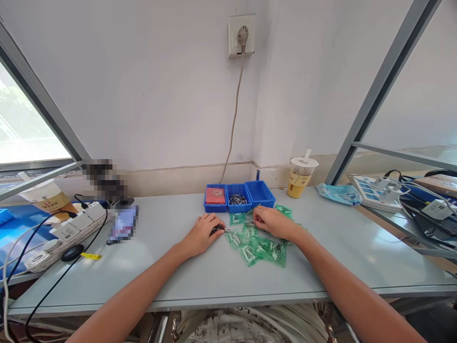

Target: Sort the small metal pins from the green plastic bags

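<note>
Green packets [262, 247] lie beside left hand [205, 233], cupping metal pieces [217, 229], and below right hand [269, 221], its fingertips pinched

Smooth pale-grey tabletop [214, 281] with a soft sheen, catching light in whitish patches. On it lie thin, crinkled green packets [262, 245] of see-through plastic, showing shiny silvery metal pieces [249, 254] inside. The blue bins [238, 208] are smooth moulded plastic, slightly glossy. A drink cup [299, 178] has a pale plastic-looking lid and a yellow band (whether paper or film is unclear). A light-blue packet [339, 194] is wrinkled, shiny film. Painted grey metal bars [382, 81] look smooth; the white wall [178, 95] is matt.
</note>
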Available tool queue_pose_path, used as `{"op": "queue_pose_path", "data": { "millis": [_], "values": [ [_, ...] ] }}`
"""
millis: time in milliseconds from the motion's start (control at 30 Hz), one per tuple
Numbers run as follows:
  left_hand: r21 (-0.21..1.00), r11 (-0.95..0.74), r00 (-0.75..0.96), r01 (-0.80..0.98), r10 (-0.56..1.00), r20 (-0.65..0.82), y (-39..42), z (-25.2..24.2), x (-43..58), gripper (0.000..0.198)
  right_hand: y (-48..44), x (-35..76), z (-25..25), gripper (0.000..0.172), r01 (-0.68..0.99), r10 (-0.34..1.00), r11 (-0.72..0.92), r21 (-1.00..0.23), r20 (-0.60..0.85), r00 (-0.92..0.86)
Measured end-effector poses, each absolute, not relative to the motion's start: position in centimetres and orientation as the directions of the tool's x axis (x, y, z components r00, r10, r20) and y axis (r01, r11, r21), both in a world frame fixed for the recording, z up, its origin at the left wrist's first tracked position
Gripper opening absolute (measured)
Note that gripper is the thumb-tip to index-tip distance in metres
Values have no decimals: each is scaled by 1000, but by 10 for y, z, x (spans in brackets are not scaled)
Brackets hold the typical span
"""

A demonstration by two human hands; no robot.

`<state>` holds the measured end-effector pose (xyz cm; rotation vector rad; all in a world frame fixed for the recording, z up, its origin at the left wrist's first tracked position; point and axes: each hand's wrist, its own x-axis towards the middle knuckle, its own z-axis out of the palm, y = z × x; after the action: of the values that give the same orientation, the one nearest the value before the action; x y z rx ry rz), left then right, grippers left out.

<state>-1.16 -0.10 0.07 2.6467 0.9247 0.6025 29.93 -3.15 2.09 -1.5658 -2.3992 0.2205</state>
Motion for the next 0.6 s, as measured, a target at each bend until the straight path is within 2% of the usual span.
{"op": "queue_pose_path", "data": {
  "millis": [167, 467, 600],
  "values": [
    [387, -761, 713, 520, 637, 294, -1, 1, -12, 22, -32, 300, 23, 12, 860, 914, 405, -309, 158, -374],
    [387, -761, 712, 520, 637, 297, 0, -1, -12, 21, -36, 296, 30, 7, 780, 924, 382, -496, 202, -324],
    [384, -763, 712, 520, 635, 299, 0, -2, -13, 19, -38, 293, 33, 12, 740, 924, 381, -554, 235, -300]
  ]
}}
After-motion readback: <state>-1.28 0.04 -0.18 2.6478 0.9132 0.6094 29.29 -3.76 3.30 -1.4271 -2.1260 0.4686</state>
